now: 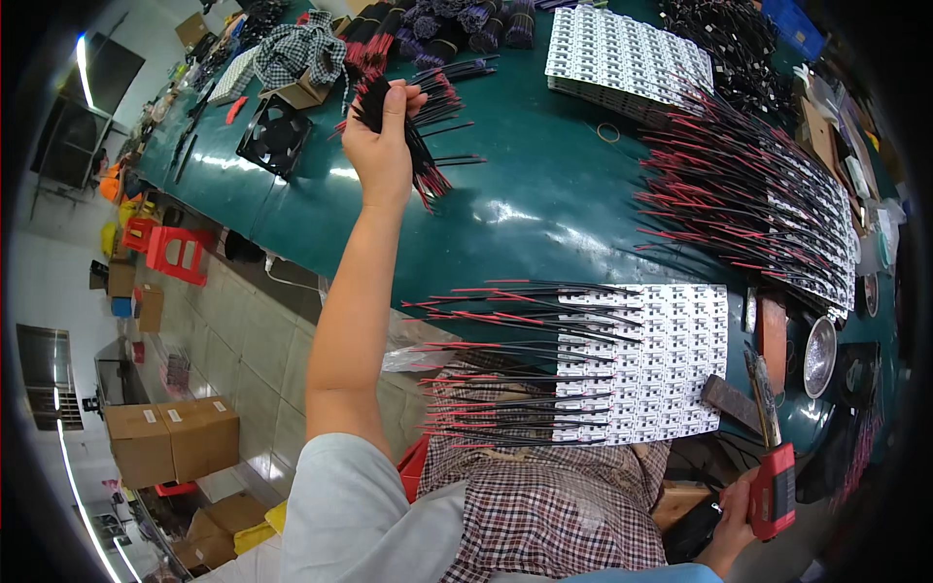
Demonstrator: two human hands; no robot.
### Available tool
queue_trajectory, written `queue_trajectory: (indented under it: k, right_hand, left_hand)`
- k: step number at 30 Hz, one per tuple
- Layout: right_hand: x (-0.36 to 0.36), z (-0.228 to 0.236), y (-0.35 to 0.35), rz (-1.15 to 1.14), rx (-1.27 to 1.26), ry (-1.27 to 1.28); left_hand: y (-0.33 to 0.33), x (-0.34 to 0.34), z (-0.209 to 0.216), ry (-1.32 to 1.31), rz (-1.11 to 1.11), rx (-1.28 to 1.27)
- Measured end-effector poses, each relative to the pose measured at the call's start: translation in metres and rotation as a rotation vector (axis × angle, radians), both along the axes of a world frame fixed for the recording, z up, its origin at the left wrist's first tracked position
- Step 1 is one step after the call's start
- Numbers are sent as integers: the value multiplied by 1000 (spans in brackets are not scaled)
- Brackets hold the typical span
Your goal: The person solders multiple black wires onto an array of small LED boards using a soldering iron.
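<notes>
Slim black wires [421,163], red-tipped

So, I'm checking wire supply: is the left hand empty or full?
Full: the left hand is closed round a bunch of black and red wires.

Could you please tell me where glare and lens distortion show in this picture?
In the head view, white glare streaks the green table between the left hand and the nearer white board; also in the head view, fisheye bending curves the lower-left light strip, and the corners go black.
</notes>
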State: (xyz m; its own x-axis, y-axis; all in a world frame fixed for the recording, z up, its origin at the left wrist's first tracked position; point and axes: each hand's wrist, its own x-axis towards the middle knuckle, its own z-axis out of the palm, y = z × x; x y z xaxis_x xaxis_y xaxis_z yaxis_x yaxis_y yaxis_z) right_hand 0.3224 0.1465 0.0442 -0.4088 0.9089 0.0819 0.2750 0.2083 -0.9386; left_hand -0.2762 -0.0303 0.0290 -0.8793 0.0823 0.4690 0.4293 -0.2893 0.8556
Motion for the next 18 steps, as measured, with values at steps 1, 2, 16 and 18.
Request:
queue_trajectory:
  k: [1, 2, 16, 18]
  right_hand:
    - [-2, 2, 1, 2, -2, 1]
    - [-3, 5, 1, 45, -23, 16]
    - [-31, 2, -25, 260, -128, -22]
    - [-33, -7, -31, 208, -101, -84]
  left_hand:
    - [2, 1, 0, -5, -11, 27]
    - [3, 1, -1, -11, -22, 53]
    - [44, 141, 82, 195, -335, -902]
    - [53, 165, 62, 336, -488, -1052]
